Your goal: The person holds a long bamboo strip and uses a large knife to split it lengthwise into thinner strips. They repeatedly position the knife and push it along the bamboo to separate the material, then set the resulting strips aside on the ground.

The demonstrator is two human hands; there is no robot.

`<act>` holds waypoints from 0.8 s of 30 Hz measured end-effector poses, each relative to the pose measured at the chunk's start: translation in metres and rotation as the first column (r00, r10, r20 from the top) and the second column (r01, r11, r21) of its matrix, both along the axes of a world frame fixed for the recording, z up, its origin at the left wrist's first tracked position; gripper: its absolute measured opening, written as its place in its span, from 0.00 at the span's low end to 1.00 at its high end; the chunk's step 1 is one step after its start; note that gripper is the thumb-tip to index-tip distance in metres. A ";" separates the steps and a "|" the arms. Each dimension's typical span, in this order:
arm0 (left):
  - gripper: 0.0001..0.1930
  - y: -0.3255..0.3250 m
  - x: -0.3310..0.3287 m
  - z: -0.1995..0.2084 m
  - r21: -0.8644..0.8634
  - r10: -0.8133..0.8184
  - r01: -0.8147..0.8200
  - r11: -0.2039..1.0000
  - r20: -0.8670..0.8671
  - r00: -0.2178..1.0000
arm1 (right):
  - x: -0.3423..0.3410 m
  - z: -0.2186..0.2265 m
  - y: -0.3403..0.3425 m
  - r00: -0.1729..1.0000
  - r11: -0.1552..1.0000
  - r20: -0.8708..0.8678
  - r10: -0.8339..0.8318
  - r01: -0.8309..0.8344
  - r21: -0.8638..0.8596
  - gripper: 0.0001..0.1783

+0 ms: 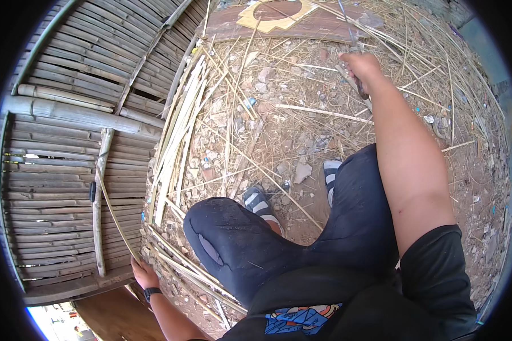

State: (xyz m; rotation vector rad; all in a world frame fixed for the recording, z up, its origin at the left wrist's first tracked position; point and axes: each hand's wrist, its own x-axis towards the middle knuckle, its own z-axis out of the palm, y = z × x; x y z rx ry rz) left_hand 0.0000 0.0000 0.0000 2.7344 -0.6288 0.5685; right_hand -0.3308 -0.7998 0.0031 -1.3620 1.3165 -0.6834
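Note:
My left hand, with a dark watch on its wrist, is closed around the lower end of a thin bamboo strip. The strip slants up and left in front of the slatted bamboo wall. Out to the far right, my right hand grips a long-bladed knife, its narrow grey blade pointing away from me. Part of a dark handle shows below that hand; the fingers hide the rest. The two hands are far apart, and the knife does not touch the strip.
A bundle of pale split bamboo strips lies along the bamboo wall. At the far edge a brown board bears a yellow wooden piece with a round cutout. Loose strips, stones and shavings litter the ground around my sandalled feet.

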 end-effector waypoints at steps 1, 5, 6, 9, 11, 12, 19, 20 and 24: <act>0.22 -0.004 0.006 0.011 0.004 -0.004 0.004 1.000 0.021 1.000 | 0.006 0.001 0.008 1.000 0.999 0.016 -0.004 0.004 -0.039 0.16; 0.15 -0.201 0.010 0.081 -0.240 -0.251 0.263 0.934 0.082 0.965 | -0.020 0.020 -0.016 0.999 0.984 -0.007 -0.047 0.045 -0.170 0.20; 0.14 -0.242 0.014 0.091 -0.410 -0.285 0.248 0.878 -0.032 0.958 | -0.018 0.020 -0.020 0.995 0.960 0.039 -0.092 0.099 -0.263 0.21; 0.11 -0.332 0.050 0.109 -0.421 -0.513 0.541 0.728 0.189 0.837 | -0.014 0.063 0.010 0.952 0.979 0.304 0.023 0.039 -0.198 0.22; 0.07 -0.412 0.034 0.120 -0.463 -0.510 0.515 0.721 0.147 0.847 | -0.023 0.095 0.025 0.936 0.990 0.349 0.034 0.016 -0.139 0.21; 0.07 -0.442 0.031 0.118 -0.532 -0.556 0.538 0.654 0.145 0.819 | -0.028 0.108 0.028 0.949 0.987 0.308 0.070 -0.022 -0.157 0.22; 0.06 -0.581 -0.044 0.071 -0.499 -0.606 0.655 0.568 0.285 0.743 | -0.048 0.162 0.058 0.925 0.960 0.371 0.086 0.023 -0.281 0.30; 0.05 -0.590 -0.048 0.069 -0.481 -0.592 0.641 0.598 0.272 0.758 | -0.051 0.174 0.064 0.876 0.959 0.459 0.148 -0.014 -0.283 0.27; 0.06 -0.594 -0.042 0.055 -0.488 -0.551 0.543 0.684 0.142 0.822 | -0.047 0.207 0.102 0.779 0.927 0.584 0.226 0.012 -0.374 0.24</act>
